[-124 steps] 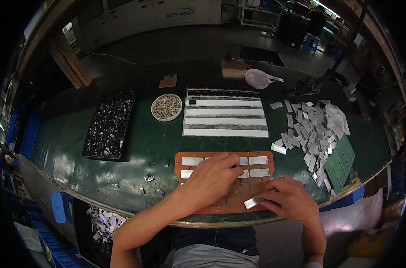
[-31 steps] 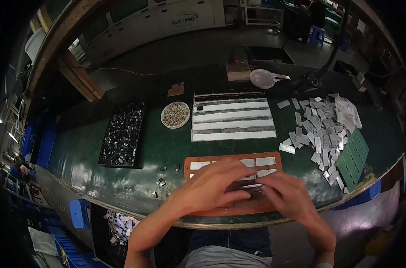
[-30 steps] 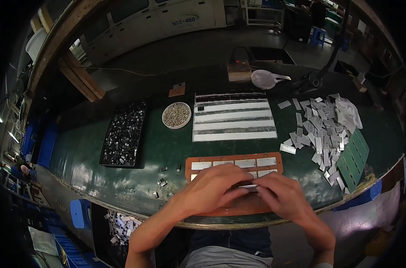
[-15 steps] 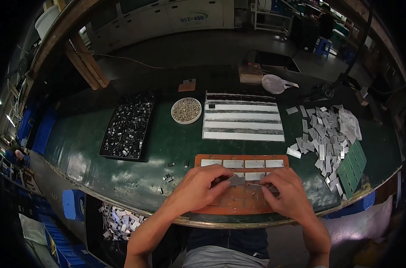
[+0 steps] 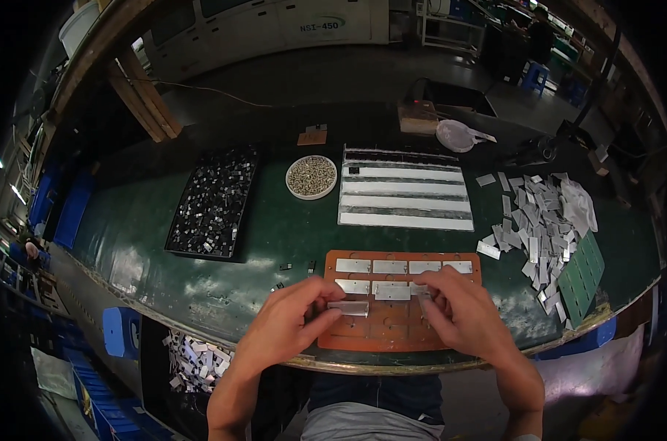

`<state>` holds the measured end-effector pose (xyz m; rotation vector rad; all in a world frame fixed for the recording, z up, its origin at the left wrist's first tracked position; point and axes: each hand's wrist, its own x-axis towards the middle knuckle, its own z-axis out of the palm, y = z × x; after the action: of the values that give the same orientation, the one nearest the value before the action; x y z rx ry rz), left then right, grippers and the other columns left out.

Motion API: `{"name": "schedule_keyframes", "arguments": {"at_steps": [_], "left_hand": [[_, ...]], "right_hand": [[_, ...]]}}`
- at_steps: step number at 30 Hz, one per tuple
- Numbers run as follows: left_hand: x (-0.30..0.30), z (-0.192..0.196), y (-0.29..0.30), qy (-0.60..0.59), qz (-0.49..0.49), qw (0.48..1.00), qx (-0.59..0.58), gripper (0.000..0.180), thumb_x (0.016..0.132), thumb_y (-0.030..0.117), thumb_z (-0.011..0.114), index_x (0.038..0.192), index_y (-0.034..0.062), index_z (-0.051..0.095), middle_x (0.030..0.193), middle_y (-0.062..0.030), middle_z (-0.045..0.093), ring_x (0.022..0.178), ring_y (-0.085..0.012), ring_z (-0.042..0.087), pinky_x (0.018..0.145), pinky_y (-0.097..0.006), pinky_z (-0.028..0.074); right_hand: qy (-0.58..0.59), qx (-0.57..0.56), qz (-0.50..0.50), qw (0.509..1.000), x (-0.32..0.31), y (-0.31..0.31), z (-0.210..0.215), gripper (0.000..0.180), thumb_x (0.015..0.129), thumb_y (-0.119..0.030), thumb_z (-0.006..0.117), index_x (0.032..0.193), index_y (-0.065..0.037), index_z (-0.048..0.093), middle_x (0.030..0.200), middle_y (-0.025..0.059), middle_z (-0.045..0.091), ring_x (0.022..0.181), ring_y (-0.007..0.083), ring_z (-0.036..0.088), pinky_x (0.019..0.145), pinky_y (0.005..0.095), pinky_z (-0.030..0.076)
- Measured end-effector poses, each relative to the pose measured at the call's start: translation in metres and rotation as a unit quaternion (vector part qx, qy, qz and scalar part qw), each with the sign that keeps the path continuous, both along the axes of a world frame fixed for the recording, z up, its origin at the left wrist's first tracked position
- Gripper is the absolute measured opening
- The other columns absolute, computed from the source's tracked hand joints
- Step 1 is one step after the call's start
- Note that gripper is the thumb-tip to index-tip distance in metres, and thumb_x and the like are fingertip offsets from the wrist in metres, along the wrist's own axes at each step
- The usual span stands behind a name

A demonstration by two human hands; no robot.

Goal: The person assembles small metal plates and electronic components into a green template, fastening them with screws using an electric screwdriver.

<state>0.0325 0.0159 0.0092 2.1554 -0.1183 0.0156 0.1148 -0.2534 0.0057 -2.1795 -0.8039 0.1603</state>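
Observation:
An orange jig plate (image 5: 458, 266) lies at the near edge of the green table, with rows of small silver metal plates set in its slots. My left hand (image 5: 286, 327) pinches one silver metal plate (image 5: 350, 308) at the jig's lower left part. My right hand (image 5: 462, 312) rests on the jig's right half, its fingertips touching a plate (image 5: 420, 290) in the second row.
A black tray (image 5: 214, 202) of small dark parts sits at the left. A white bowl (image 5: 311, 176) of tiny pieces and a striped silver panel (image 5: 404, 198) lie behind the jig. A heap of loose silver plates (image 5: 535, 217) and a green board (image 5: 579, 275) lie to the right.
Both hands stayed over the jig. My left hand now holds a silver plate at the jig's lower left, and my right hand has shifted onto the second row.

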Motion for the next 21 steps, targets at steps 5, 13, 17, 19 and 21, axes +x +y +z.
{"name": "schedule_keyframes", "arguments": {"at_steps": [5, 13, 17, 19, 21], "left_hand": [[-0.005, 0.001, 0.014, -0.055, -0.013, 0.998, 0.042, 0.019, 0.081, 0.001, 0.08, 0.098, 0.0053, 0.073, 0.09, -0.0055, 0.069, 0.077, -0.0174, 0.064, 0.064, -0.029, 0.047], [-0.004, -0.021, -0.012, -0.135, -0.109, 0.975, 0.138, 0.021, 0.082, 0.007, 0.077, 0.102, 0.0077, 0.071, 0.098, -0.0044, 0.066, 0.089, -0.0272, 0.065, 0.075, -0.038, 0.055], [-0.006, -0.018, -0.008, -0.101, -0.104, 0.983, 0.111, 0.024, 0.082, 0.011, 0.08, 0.105, 0.0086, 0.074, 0.102, -0.0033, 0.069, 0.09, -0.0262, 0.066, 0.077, -0.037, 0.055], [-0.008, -0.021, -0.002, -0.107, -0.114, 0.98, 0.121, 0.023, 0.083, 0.01, 0.078, 0.105, 0.0089, 0.073, 0.101, -0.003, 0.066, 0.092, -0.0259, 0.064, 0.077, -0.038, 0.055], [-0.009, -0.024, 0.0, -0.112, -0.122, 0.978, 0.129, 0.022, 0.084, 0.009, 0.076, 0.105, 0.0092, 0.072, 0.1, -0.0026, 0.064, 0.093, -0.0256, 0.063, 0.076, -0.038, 0.054]], "right_hand": [[0.024, 0.081, -0.021, 0.996, -0.001, -0.007, -0.012, 0.024, 0.087, 0.003, 0.072, 0.109, -0.005, 0.07, 0.09, 0.0076, 0.064, 0.071, 0.0181, 0.067, 0.06, 0.0282, 0.055], [-0.153, -0.113, 0.003, 0.982, -0.014, -0.027, -0.011, 0.027, 0.078, -0.005, 0.081, 0.104, -0.009, 0.075, 0.092, 0.0062, 0.065, 0.078, 0.0249, 0.064, 0.067, 0.0364, 0.052], [-0.141, -0.1, 0.0, 0.985, -0.015, -0.027, -0.015, 0.025, 0.078, -0.01, 0.081, 0.102, -0.011, 0.076, 0.094, 0.0035, 0.063, 0.083, 0.0261, 0.061, 0.073, 0.0392, 0.048], [-0.163, -0.089, 0.022, 0.982, -0.012, -0.025, -0.019, 0.024, 0.079, -0.011, 0.08, 0.102, -0.012, 0.076, 0.095, 0.0027, 0.063, 0.084, 0.0252, 0.061, 0.076, 0.0391, 0.048], [-0.221, -0.106, 0.039, 0.969, -0.01, -0.023, -0.023, 0.021, 0.079, -0.012, 0.08, 0.1, -0.012, 0.076, 0.095, 0.0011, 0.063, 0.085, 0.0235, 0.061, 0.08, 0.0385, 0.047]]}}
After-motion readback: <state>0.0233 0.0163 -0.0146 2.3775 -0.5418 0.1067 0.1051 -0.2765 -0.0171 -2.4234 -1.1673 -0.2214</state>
